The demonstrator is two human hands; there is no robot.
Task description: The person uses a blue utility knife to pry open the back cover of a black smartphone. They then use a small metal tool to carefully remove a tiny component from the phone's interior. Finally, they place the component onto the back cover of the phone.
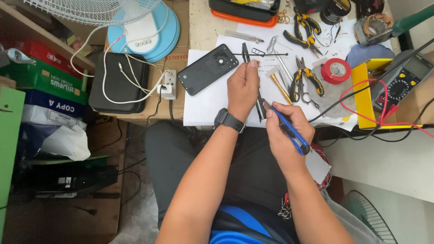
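black thin phone frame strip [260, 106] pinched upright in left hand [242, 88], over white paper [203, 106]. right hand [287, 131] closed around blue utility knife [289, 131], tip at strip. looks light, bendy, fragile; hold by edges.

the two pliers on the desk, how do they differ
The upper pliers lie near the desk's far edge, handles spread; the lower pliers lie closer to the right hand, handles nearly together. The upper pair is angled across the paper; the lower pair runs more straight toward the person. Both have yellow-and-black handles.
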